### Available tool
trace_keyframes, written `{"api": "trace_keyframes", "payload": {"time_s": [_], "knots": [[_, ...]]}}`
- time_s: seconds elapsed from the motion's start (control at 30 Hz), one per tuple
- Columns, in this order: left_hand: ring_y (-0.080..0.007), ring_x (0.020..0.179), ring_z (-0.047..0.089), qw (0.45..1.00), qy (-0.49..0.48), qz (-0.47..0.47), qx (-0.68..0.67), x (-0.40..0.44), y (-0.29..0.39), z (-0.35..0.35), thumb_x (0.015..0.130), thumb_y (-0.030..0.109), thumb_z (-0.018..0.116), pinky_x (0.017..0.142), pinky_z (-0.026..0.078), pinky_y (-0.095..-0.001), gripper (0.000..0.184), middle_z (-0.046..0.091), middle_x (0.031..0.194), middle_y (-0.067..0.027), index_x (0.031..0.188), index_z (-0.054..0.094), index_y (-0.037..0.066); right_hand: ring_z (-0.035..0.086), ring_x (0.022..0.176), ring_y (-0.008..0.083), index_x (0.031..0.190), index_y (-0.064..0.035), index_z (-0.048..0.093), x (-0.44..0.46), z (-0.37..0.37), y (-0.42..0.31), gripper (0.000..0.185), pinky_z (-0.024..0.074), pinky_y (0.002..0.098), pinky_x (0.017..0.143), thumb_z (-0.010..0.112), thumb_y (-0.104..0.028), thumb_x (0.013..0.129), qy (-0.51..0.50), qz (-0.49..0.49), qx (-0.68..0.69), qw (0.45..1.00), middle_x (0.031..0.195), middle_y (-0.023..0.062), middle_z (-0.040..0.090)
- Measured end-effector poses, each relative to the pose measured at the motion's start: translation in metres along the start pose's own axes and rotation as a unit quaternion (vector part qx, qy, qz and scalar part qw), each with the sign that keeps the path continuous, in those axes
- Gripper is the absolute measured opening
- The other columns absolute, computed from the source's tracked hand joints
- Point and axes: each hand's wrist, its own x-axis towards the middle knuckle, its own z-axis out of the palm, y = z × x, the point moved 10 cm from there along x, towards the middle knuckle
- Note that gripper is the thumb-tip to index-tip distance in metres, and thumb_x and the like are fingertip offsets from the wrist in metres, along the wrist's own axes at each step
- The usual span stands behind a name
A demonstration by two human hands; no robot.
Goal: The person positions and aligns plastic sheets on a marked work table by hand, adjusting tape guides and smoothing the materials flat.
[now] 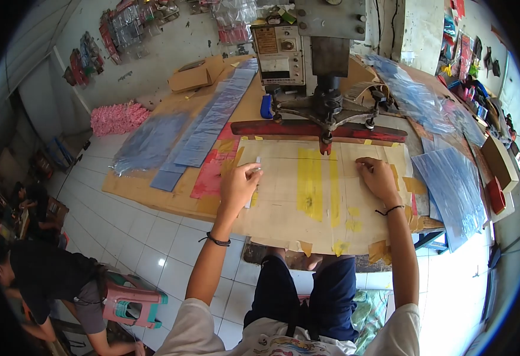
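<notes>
A tan board (278, 213) with yellow tape strips (310, 187) and ruled lines lies in front of me under a press. My left hand (240, 185) is at the board's left side, thumb and fingers pinched together beside a narrow white strip (258, 160). At the right side, my right hand (380, 179) rests low over the board with its fingers bent and drawn together. What either hand pinches is too thin or clear to make out. The press's long red-edged bar (272, 128) spans just beyond both hands.
Stacks of bluish clear plastic sheets (218, 118) lie left, with more plastic sheets (450, 184) at right. A control box (279, 56) stands behind the press. A cardboard box (196, 74) sits at the back. At lower left, a person (52, 279) bends near a pink stool (130, 302).
</notes>
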Motion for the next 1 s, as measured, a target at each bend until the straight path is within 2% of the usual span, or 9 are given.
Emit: {"api": "trace_keyframes", "payload": {"time_s": [0.23, 0.33, 0.43, 0.53, 0.73, 0.93, 1.0], "knots": [[-0.0131, 0.062, 0.066, 0.999, 0.007, 0.031, -0.005, -0.0054, 0.0052, -0.0015, 0.093, 0.026, 0.071, 0.059, 0.048, -0.0299, 0.025, 0.074, 0.074, -0.0058, 0.106, 0.079, 0.006, 0.073, 0.087, 0.0325, 0.113, -0.0064, 0.076, -0.0001, 0.0005, 0.0068, 0.031, 0.0555, 0.0408, 0.082, 0.063, -0.027, 0.095, 0.012, 0.000, 0.032, 0.999, 0.095, 0.0212, 0.075], [-0.0173, 0.058, 0.067, 0.998, 0.028, 0.063, -0.011, -0.0042, 0.0053, -0.0022, 0.093, 0.027, 0.069, 0.056, 0.048, -0.0326, 0.025, 0.073, 0.072, -0.0078, 0.103, 0.079, 0.007, 0.073, 0.087, 0.0328, 0.113, -0.0065, 0.076, -0.0024, -0.0011, 0.0068, 0.030, 0.0554, 0.0406, 0.082, 0.063, -0.027, 0.095, 0.016, -0.003, 0.038, 0.999, 0.095, 0.0212, 0.075], [-0.0177, 0.058, 0.067, 0.999, 0.018, 0.035, 0.006, -0.0040, 0.0073, -0.0024, 0.093, 0.027, 0.068, 0.057, 0.048, -0.0331, 0.025, 0.073, 0.072, -0.0080, 0.104, 0.078, 0.007, 0.073, 0.085, 0.0331, 0.113, -0.0072, 0.076, -0.0006, -0.0015, 0.0065, 0.030, 0.0555, 0.0403, 0.081, 0.063, -0.028, 0.095, 0.022, 0.000, 0.033, 0.999, 0.093, 0.0206, 0.075], [-0.0170, 0.063, 0.069, 1.000, 0.011, 0.001, 0.008, -0.0022, 0.0052, -0.0018, 0.092, 0.027, 0.072, 0.059, 0.049, -0.0313, 0.025, 0.075, 0.076, -0.0071, 0.105, 0.079, 0.008, 0.072, 0.084, 0.0328, 0.113, -0.0079, 0.077, 0.0004, -0.0017, 0.0054, 0.030, 0.0554, 0.0402, 0.081, 0.064, -0.028, 0.095, 0.031, -0.003, 0.027, 0.999, 0.092, 0.0197, 0.075], [-0.0168, 0.060, 0.068, 0.996, 0.046, 0.055, 0.043, 0.0037, 0.0086, -0.0026, 0.091, 0.027, 0.073, 0.057, 0.048, -0.0320, 0.022, 0.073, 0.072, -0.0057, 0.102, 0.078, 0.008, 0.072, 0.081, 0.0315, 0.115, -0.0087, 0.075, -0.0035, -0.0058, 0.0028, 0.030, 0.0553, 0.0401, 0.078, 0.065, -0.028, 0.094, 0.035, 0.007, 0.026, 0.999, 0.089, 0.0176, 0.075], [-0.0171, 0.063, 0.068, 0.998, 0.041, 0.038, 0.005, 0.0005, 0.0065, -0.0055, 0.089, 0.026, 0.074, 0.058, 0.049, -0.0336, 0.022, 0.073, 0.072, -0.0046, 0.103, 0.076, 0.009, 0.072, 0.078, 0.0306, 0.111, -0.0087, 0.076, -0.0070, -0.0076, 0.0060, 0.030, 0.0551, 0.0400, 0.074, 0.068, -0.029, 0.090, 0.027, 0.006, 0.015, 0.999, 0.085, 0.0158, 0.075], [-0.0141, 0.062, 0.067, 0.998, 0.043, 0.044, -0.001, 0.0013, -0.0003, -0.0029, 0.089, 0.026, 0.075, 0.058, 0.048, -0.0320, 0.024, 0.073, 0.072, -0.0025, 0.106, 0.075, 0.010, 0.072, 0.078, 0.0304, 0.109, -0.0084, 0.077, -0.0067, -0.0059, 0.0087, 0.030, 0.0551, 0.0401, 0.074, 0.069, -0.029, 0.090, 0.029, -0.009, 0.016, 0.999, 0.085, 0.0160, 0.075]]}}
